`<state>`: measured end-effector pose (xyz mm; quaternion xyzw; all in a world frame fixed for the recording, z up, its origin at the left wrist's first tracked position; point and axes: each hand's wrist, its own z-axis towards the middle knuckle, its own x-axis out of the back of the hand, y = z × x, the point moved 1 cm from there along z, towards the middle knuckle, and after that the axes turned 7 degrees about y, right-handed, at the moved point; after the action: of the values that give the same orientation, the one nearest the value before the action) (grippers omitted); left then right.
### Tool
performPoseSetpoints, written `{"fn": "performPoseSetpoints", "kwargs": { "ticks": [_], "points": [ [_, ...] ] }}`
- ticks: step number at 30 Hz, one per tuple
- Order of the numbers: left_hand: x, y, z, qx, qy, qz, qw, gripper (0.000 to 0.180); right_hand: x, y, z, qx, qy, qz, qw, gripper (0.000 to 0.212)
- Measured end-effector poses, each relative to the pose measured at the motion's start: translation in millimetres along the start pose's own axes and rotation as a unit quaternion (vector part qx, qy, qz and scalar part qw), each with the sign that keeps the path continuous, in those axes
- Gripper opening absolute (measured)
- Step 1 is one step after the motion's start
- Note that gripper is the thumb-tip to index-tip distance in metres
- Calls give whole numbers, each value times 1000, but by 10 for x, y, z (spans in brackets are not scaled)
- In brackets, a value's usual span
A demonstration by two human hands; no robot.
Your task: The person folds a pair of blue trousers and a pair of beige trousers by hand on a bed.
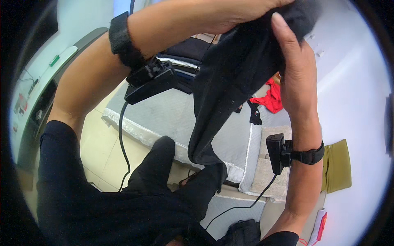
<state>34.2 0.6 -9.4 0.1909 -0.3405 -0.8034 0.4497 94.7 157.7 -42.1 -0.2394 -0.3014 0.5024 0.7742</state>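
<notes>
A black garment (242, 65) with a long narrow part, like a trouser leg, hangs from my raised hands, its lower end reaching down near my knees. At the top edge, my left hand (262, 7) grips its upper part; the fingers are mostly cut off or behind the cloth. My right hand (293, 51) is closed on the garment's right side, thumb pressed along the front and fingers hidden behind. The cloth's top end is blurred.
A grey quilted sofa cover (143, 110) with lace edging lies behind. On it are a stack of folded dark clothes (184, 51), a red cloth (273, 98) and a small black item (255, 112). An olive cushion (338, 166) stands right. Cables (122, 143) hang from my wrist straps.
</notes>
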Motion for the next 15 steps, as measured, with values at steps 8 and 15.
{"fn": "performPoseSetpoints", "kwargs": {
  "ticks": [8,15],
  "points": [
    [51,20,123,-50,-19,-8,999,34,122,-149,259,-57,36,49,997,55],
    [539,62,303,-68,90,35,993,43,888,-151,640,-56,116,-98,987,85]
  ]
}}
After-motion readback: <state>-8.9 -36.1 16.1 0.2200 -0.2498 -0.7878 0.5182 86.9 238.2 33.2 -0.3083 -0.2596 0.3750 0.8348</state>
